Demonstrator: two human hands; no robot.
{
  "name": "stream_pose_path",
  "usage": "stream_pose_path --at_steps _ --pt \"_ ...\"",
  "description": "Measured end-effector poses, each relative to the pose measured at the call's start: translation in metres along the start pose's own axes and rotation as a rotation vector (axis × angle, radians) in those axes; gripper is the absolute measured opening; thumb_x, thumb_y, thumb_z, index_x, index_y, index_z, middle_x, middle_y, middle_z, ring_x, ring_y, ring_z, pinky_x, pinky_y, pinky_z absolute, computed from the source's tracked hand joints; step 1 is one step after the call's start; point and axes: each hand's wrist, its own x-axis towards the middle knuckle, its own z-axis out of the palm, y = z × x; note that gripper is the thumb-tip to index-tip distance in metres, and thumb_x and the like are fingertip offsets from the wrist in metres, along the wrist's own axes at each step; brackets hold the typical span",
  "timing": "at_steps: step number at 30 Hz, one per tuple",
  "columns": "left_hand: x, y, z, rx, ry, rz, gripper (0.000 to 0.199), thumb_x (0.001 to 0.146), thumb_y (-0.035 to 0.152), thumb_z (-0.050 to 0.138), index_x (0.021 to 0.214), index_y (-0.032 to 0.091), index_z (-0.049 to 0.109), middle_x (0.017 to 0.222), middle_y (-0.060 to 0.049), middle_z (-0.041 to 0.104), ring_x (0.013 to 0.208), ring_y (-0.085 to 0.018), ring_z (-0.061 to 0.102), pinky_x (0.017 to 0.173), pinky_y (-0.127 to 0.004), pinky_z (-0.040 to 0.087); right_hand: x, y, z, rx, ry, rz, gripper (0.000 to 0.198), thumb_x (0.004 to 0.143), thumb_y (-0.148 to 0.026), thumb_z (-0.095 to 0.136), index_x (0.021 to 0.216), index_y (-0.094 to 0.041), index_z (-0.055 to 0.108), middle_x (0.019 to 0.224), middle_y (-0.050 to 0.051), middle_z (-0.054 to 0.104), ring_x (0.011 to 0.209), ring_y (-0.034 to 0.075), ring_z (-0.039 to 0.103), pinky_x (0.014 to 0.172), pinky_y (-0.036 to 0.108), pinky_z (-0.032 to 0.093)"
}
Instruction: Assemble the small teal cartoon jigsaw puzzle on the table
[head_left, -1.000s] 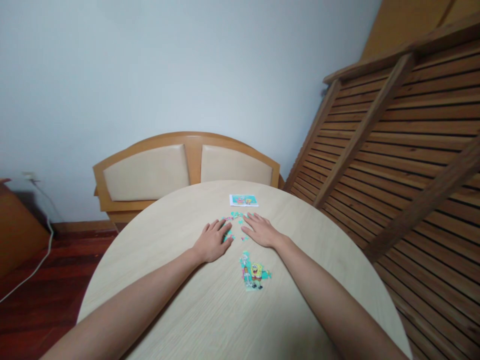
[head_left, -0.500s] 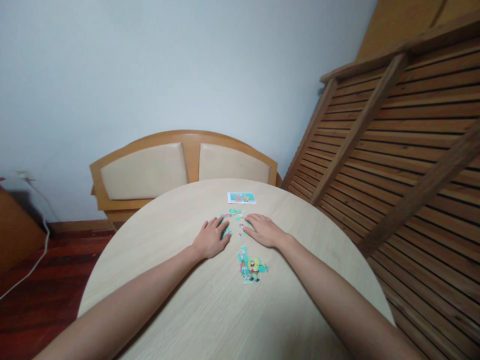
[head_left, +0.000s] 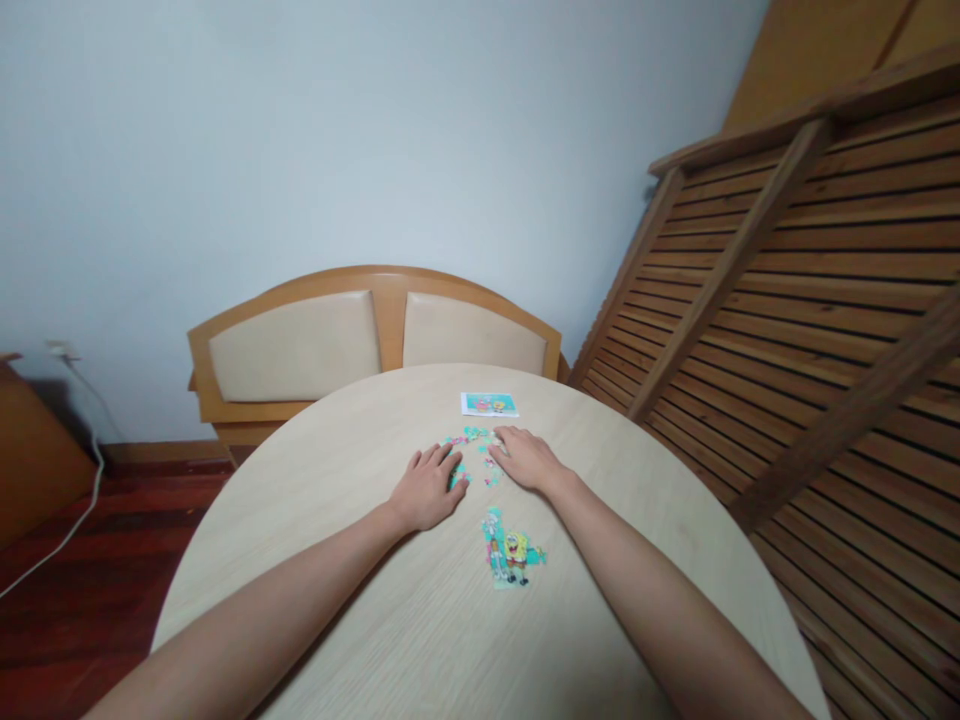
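Two hands rest palm down at the far middle of the round counter, set apart from each other with a gap between the thumbs. Left hand: fingers spread, thumb extended, positioned beside the left edge of the loose puzzle pieces. Right hand: fingers extended toward the left, covering part of the right edge of the same group. Neither hand is closed around an object; whether the fingertips press on individual pieces cannot be determined. The loose pieces, turquoise with pink areas, lie scattered between and beyond the hands. The joined puzzle section lies flat between the forearms, nearer to the person, and shows a yellow square figure beside a taller pale figure. The picture sheet lies beyond the loose pieces, near the far rim. A curved wooden headboard with beige panels stands behind the counter; a slatted wooden frame leans at right.
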Motion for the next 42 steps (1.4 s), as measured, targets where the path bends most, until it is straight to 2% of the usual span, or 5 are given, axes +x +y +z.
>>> stream_pose_path --at_steps 7,15,22,33,42 --pt "0.0 0.0 -0.001 0.011 -0.008 0.008 0.051 0.097 0.048 0.038 0.139 0.021 0.047 0.153 -0.011 0.039 0.143 -0.031 0.033 0.116 -0.055 0.027 0.015 -0.002 0.008 0.006 0.005 -0.055 0.032 0.096 -0.02 0.045 0.114 -0.017 0.07 0.119 0.012 0.068 0.116 0.022 0.058 0.1 0.027 0.039" --pt "-0.001 0.0 -0.001 0.01 -0.012 0.0 0.052 0.097 0.049 0.037 0.14 0.02 0.046 0.155 -0.011 0.038 0.143 -0.032 0.031 0.116 -0.055 0.027 0.017 0.012 0.003 0.005 -0.009 -0.007 0.032 0.096 -0.02 0.042 0.103 -0.018 0.074 0.105 0.014 0.074 0.103 0.025 0.067 0.088 0.028 0.043" --pt "-0.002 0.001 -0.003 -0.006 -0.02 -0.005 0.051 0.097 0.048 0.038 0.138 0.02 0.047 0.154 -0.011 0.038 0.143 -0.031 0.031 0.116 -0.055 0.026 0.02 0.025 0.006 0.038 0.058 0.076 0.043 0.092 -0.009 0.04 0.127 -0.017 0.064 0.122 0.011 0.07 0.112 0.022 0.064 0.093 0.025 0.042" --pt "-0.001 0.0 -0.003 -0.018 0.02 -0.007 0.051 0.095 0.047 0.04 0.136 0.017 0.047 0.151 -0.013 0.042 0.141 -0.03 0.036 0.115 -0.051 0.028 0.02 0.007 0.005 0.026 0.058 -0.021 0.029 0.095 -0.036 0.051 0.109 -0.025 0.074 0.115 0.006 0.072 0.114 0.023 0.058 0.098 0.03 0.04" --pt "0.004 -0.003 0.0 -0.02 0.069 -0.138 0.06 0.089 0.042 0.045 0.14 0.012 0.04 0.145 -0.018 0.047 0.137 -0.032 0.041 0.115 -0.044 0.029 0.015 0.0 -0.007 -0.057 0.001 -0.083 0.023 0.089 -0.035 0.06 0.101 -0.024 0.076 0.108 0.007 0.073 0.109 0.025 0.06 0.094 0.033 0.042"
